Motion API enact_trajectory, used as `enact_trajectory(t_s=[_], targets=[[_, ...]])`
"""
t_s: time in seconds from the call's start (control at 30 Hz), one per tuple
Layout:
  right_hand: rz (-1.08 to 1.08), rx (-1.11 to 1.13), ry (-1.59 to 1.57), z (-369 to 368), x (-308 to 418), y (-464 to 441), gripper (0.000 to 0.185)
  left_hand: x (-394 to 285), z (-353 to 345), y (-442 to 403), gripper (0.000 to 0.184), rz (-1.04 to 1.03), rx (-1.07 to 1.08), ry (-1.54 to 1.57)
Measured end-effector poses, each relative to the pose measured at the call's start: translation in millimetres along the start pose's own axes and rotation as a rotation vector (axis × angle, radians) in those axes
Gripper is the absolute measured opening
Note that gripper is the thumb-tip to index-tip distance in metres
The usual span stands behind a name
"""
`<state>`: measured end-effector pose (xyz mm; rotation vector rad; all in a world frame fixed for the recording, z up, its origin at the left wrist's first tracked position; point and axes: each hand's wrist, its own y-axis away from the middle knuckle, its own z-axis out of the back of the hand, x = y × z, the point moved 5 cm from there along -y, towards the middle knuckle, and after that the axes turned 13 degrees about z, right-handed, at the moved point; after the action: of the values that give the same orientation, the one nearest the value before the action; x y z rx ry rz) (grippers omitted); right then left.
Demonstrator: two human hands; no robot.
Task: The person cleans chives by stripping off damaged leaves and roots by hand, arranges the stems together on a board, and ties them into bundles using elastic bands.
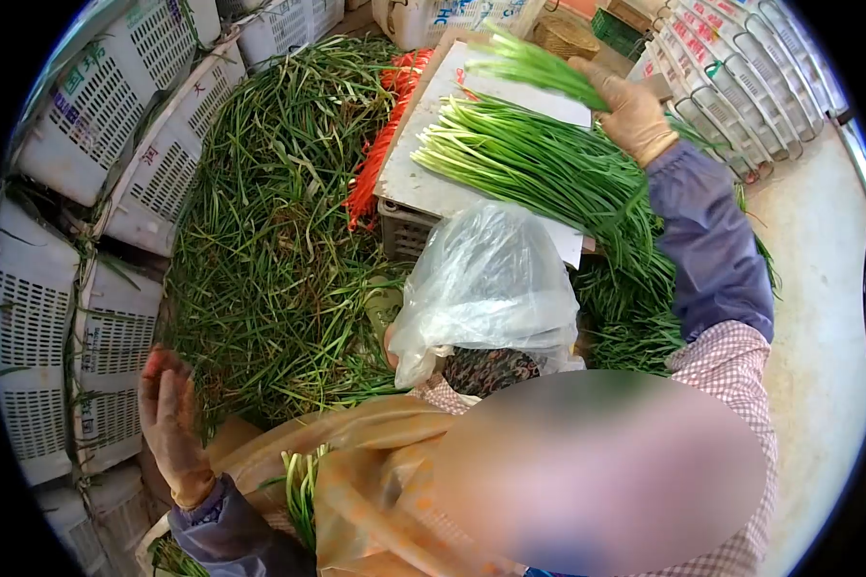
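My gloved right hand (635,113) is closed around a bunch of garlic chives (534,67), pale stems pointing left. It is above the far right part of a white board (409,168), over a thick pile of chives (539,149) laid out there. My gloved left hand (171,418) is raised at the left, fingers stretched out and apart from anything, with red at the fingertips. Near it lies a large heap of loose chive leaves (274,212). A few chives (301,490) rest by the left forearm on the orange-brown plastic apron (380,442).
White plastic crates (115,192) line the left side, and more stacked crates (731,77) stand at the back right. Red ties (380,144) hang along the board's left edge. A clear plastic bag (491,284) covers my lap. More chives (630,298) lie below the board.
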<state>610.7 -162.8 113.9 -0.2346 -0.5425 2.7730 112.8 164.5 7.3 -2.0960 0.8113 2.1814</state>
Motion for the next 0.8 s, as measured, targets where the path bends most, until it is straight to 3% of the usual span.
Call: enact_trajectory(t_s=[0.07, 0.17, 0.2, 0.27, 0.3, 0.4, 0.43, 0.47, 0.57, 0.67, 0.8], targets=[[-0.092, 0.197, 0.19, -36.2, -16.8, 6.2, 0.061, -2.1, -18.4, 6.8, 0.038, 0.053, 0.117, -0.179], [0.016, 0.096, 0.042, -91.8, -31.2, 4.9, 0.058, -2.1, -27.0, 6.8, 0.038, 0.06, 0.163, -0.23], [-0.127, 0.283, -0.037, -111.8, -32.1, 7.6, 0.053, 0.9, -27.1, 5.0, 0.038, 0.074, 0.2, -0.238], [-0.156, 0.57, 0.07, -148.6, -31.9, 13.7, 0.057, 0.8, -37.4, 10.9, 0.038, 0.083, 0.186, -0.282], [-0.256, 0.554, -0.018, -155.2, -36.0, 19.1, 0.061, 0.8, -41.7, 12.8, 0.037, 0.092, 0.175, -0.32], [-0.236, 0.481, -0.069, -130.4, -34.8, 14.0, 0.065, 8.2, -49.6, 11.8, 0.037, 0.127, 0.196, -0.353], [-0.122, 0.245, -0.025, -119.0, -27.8, 12.1, 0.056, 10.8, -53.0, 9.9, 0.037, 0.136, 0.196, -0.356], [-0.123, 0.254, -0.029, -110.9, -20.6, 9.7, 0.056, 13.7, -55.8, 8.5, 0.037, 0.157, 0.198, -0.368], [0.226, -0.065, -0.207, -88.3, 24.6, -7.0, 0.031, 14.8, -70.8, 7.2, 0.037, 0.194, 0.216, -0.406], [0.274, 0.127, -0.041, -120.8, 45.8, -8.4, 0.028, 14.2, -86.5, 4.3, 0.037, 0.201, 0.263, -0.452], [0.226, 0.146, 0.185, -146.0, 49.4, -12.4, 0.02, 16.3, -96.7, 4.0, 0.037, 0.221, 0.329, -0.461]])
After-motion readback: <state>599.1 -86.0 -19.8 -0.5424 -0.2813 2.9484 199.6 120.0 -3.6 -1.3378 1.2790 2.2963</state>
